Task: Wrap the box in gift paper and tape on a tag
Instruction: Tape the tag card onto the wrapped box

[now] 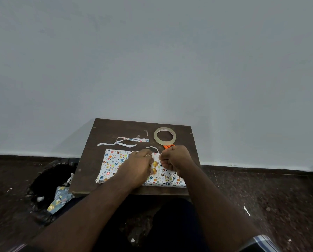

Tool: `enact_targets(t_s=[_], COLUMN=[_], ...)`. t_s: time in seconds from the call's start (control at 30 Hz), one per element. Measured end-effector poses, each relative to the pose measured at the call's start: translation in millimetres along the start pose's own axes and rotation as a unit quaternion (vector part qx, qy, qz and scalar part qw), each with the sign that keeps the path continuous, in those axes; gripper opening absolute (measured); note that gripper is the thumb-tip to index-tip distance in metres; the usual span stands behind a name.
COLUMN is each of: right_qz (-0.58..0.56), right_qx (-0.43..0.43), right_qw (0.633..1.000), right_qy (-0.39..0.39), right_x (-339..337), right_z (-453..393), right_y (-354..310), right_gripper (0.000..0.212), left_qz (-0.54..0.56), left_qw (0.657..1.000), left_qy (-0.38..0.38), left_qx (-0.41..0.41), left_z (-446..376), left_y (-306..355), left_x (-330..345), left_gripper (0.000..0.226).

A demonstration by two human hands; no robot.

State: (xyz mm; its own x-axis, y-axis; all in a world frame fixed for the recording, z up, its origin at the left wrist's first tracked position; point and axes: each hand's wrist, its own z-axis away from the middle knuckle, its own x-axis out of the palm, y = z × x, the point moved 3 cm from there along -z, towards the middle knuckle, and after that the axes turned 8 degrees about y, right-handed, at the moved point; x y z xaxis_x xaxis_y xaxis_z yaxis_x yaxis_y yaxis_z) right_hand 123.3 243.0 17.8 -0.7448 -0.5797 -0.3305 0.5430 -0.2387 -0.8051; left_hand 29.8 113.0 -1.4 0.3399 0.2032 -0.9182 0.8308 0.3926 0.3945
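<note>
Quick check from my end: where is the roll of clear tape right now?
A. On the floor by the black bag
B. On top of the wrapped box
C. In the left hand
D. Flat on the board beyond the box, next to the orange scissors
D: the tape roll lies flat on the board beyond the wrapped box, with the orange scissors just in front of it; neither hand holds it.

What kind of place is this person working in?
Probably a room in a home, not a workshop: the person sits on a dark speckled stone floor at a low wooden table set against a bare pale wall, with a black rubbish bag beside it.
</note>
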Motion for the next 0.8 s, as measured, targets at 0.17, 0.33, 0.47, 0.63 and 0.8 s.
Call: enact_targets(t_s=[0.17,0.33,0.47,0.63,0.8], right_qz=[0.011,0.026,0.046,0.042,0.145], right_qx=[0.024,0.037,0.056,0.064,-0.029], right_qw=[1.0,0.999,0.997,0.997,0.989], right_qy=[-0.004,0.005,-0.001,-0.013,0.023], right_x=[3,4,6,6,13], right_z=[-3,-8,-9,-9,-17], right_y=[-3,-3,-6,-7,-6], right_gripper=[0.006,0.016,0.011,0.023,0.022], left_qz=[-0.057,-0.073,-0.05,-0.042,-0.049], left_qw=[0.997,0.995,0.997,0.997,0.996], left_qy=[-0.026,-0.044,-0.05,-0.059,-0.069], left_qx=[0.049,0.049,0.017,0.009,0.003], left_z=[-2,-2,0,0,0], left_y=[6,10,11,11,9], left_x=[1,0,-2,-5,-3], left_gripper=[0.037,0.043,0.02,0.018,0.031])
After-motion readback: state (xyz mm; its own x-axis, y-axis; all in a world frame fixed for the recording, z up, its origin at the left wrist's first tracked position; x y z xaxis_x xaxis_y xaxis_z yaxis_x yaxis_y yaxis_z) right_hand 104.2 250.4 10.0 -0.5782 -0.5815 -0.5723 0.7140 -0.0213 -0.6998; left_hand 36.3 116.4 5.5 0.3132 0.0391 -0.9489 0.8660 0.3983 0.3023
